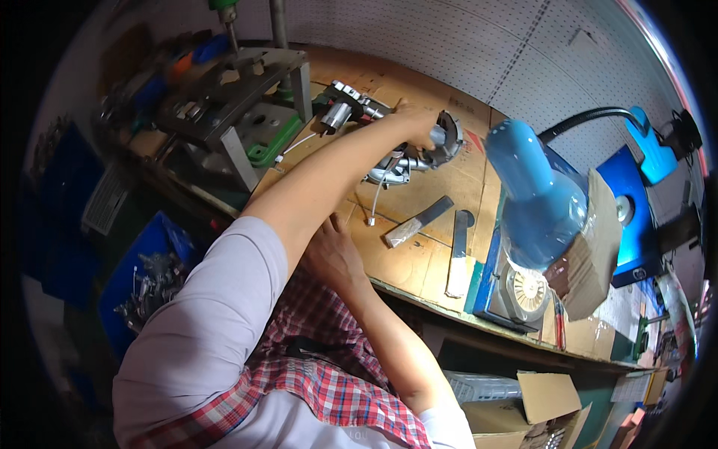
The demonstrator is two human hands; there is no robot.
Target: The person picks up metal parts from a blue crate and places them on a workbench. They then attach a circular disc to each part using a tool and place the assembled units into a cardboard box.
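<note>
My left hand (416, 126) reaches across to the far middle of the bench, its fingers closed round a silver metal part with a dark curved rim (450, 141). Just below that hand lies another silver metal part (393, 173), from which a thin white cable with a plug (372, 221) trails. Beyond my left forearm sits a silver and black motor-like assembly (339, 112) with its own white cable. Under the left arm, my right hand (334, 253) rests flat at the bench's near edge, holding nothing visible; the forearm partly hides its fingers.
Two flat bars (430, 217) lie on the cardboard-covered bench (404, 269). To the right stands a blue lamp (535, 194) over a round finned part (526, 290). A drill press stand (235, 142) is on the left, above a blue bin of metal parts (153, 284). An open carton (550, 400) sits below.
</note>
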